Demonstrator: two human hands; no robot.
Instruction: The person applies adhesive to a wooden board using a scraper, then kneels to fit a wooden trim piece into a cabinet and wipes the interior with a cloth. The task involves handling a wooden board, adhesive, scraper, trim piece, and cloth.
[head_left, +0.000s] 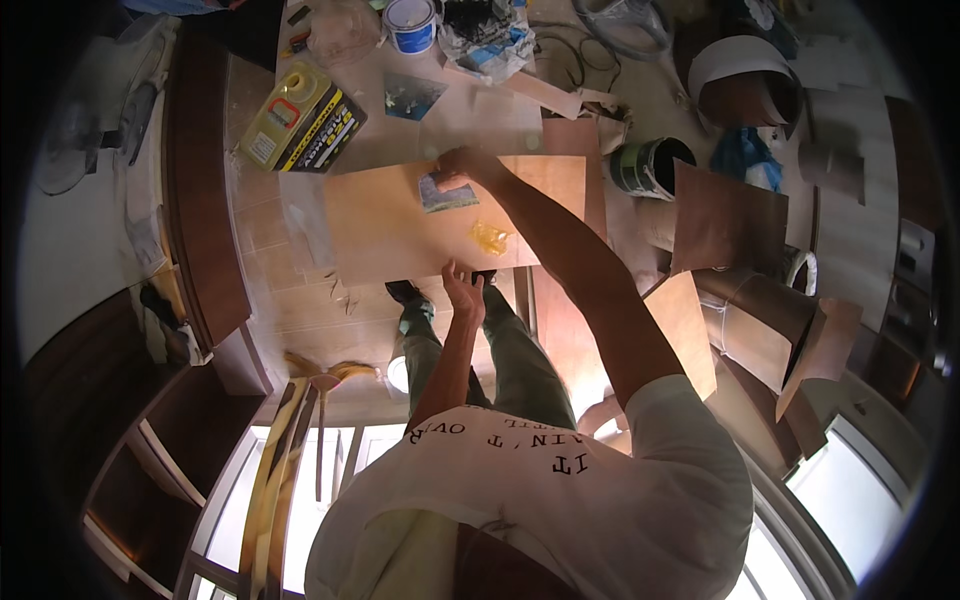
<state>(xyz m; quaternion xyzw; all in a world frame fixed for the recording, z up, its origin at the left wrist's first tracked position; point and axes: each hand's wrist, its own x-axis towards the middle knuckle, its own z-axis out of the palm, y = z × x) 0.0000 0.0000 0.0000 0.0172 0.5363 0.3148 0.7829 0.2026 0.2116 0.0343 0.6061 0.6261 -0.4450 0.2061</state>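
A tan, wood-toned sheet (380, 225) lies flat in front of me. My right hand (458, 168) is closed on the upper edge of a flat grey-blue rectangular piece (450, 199), which rests on or just above the sheet. Below it on the sheet sits a shiny amber-yellow puddle (490, 238), apparently glue. At the sheet's near edge is my left hand (462, 290), palm up with fingers apart and holding nothing. Whether its fingertips touch the edge, I cannot tell.
A yellowish adhesive jug (300, 118) stands far left, near a dark speckled flat piece (413, 97). Beyond are a white-and-blue can (410, 25) and a blackened, crumpled bag (485, 35). To the right are a dark open can (650, 167) and a brown sheet (728, 218).
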